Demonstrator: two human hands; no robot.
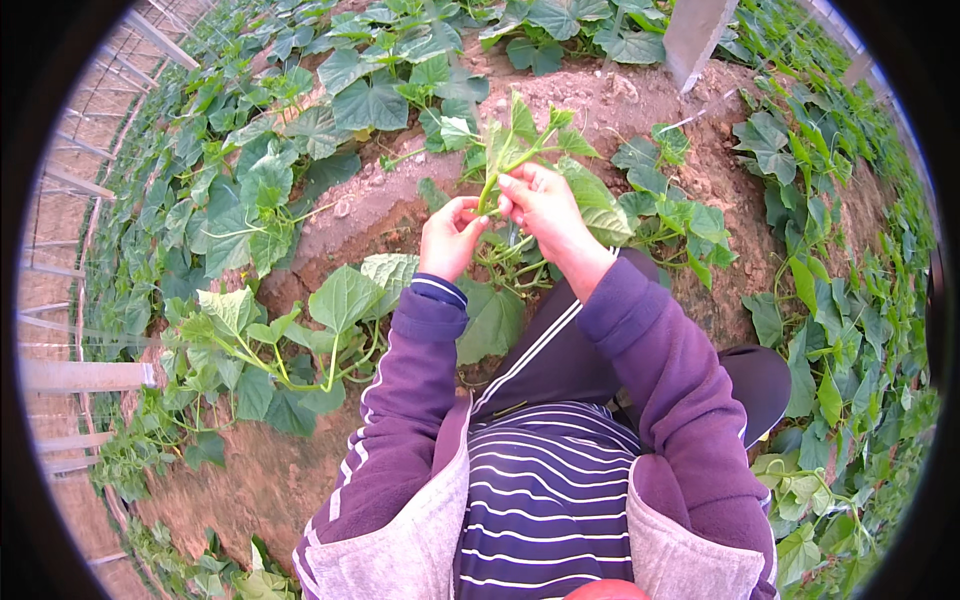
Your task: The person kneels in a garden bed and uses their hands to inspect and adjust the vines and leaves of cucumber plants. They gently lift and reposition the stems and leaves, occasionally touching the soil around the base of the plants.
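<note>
A leafy green vine shoot (517, 159) rises between my hands, its tip leaning up and to the right. My left hand (450, 236) pinches the stem low down between thumb and fingers. Just above and to the right, my right hand (544, 206) has its thumb and bent fingers on the same stem. A broad leaf (596, 202) spreads behind my right hand. Below the hands, thin curling stems (521, 262) and a large leaf (487, 319) come from the plant. Where the stem meets the soil is hidden.
Vines (285, 352) sprawl over the soil beside my left sleeve. A smaller plant (675, 225) grows to the right. A pale flat post (694, 41) stands in the soil ahead. Dense leafy rows (840, 300) run along the right, and metal frame bars (82, 375) line the far left.
</note>
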